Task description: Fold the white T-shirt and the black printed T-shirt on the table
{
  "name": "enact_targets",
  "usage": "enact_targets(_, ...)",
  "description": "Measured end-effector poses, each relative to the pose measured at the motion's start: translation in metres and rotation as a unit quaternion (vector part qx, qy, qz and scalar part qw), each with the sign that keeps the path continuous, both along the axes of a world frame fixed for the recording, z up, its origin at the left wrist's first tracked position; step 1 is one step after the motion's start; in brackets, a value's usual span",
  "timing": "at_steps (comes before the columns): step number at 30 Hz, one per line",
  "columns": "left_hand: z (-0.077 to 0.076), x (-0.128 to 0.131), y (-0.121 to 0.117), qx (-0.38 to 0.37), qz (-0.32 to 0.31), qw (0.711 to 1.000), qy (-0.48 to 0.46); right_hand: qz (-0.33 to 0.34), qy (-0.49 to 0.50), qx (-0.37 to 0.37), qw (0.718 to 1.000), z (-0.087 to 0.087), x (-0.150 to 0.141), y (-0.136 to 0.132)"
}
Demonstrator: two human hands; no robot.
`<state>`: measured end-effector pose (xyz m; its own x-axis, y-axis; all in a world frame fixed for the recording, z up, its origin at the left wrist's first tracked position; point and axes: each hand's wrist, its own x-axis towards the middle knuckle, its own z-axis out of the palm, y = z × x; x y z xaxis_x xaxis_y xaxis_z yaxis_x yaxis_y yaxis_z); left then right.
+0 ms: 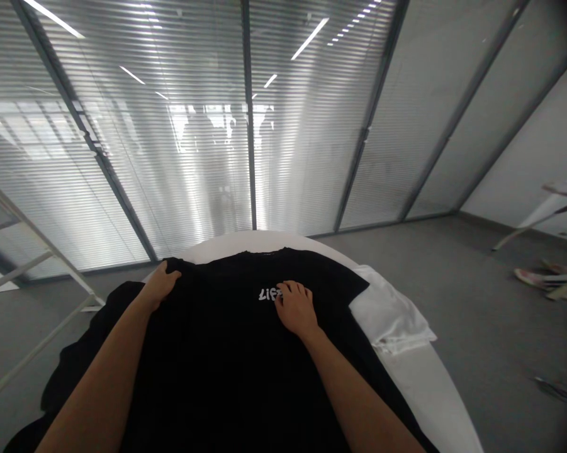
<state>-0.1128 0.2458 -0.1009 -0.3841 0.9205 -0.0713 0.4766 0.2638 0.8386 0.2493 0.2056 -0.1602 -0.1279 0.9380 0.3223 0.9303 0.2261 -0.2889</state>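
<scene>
A black T-shirt (226, 327) lies spread on a white round-edged table (441, 384), its neckline toward the far side. White lettering (265, 294) runs across its chest. At the shirt's far left corner, near the sleeve, my left hand (159, 286) grips the fabric, thumb stretched to the right. My right hand (296, 308) rests on the chest with its fingers apart, covering part of the lettering. More black cloth (82, 358) hangs at the left; whether it belongs to the same shirt I cannot tell.
Folded white cloth (391, 308) lies on the table at the right, partly beneath the black sleeve. A white metal frame (42, 255) stands at the left. Beyond the table is a glass wall with blinds (207, 157). Shoes (542, 277) and a dark object (552, 387) are at the right.
</scene>
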Motion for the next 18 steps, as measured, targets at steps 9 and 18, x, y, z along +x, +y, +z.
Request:
enact_targets(9, 0.009, 0.042, 0.004, 0.14, 0.02, 0.984, 0.105, -0.002, -0.001, -0.001, 1.0, 0.001, -0.001, 0.0)
enact_targets(18, -0.003, 0.031, 0.004, 0.082, 0.042, 0.983, -0.157, -0.006, -0.009, -0.016, 1.0, 0.005, -0.001, -0.002)
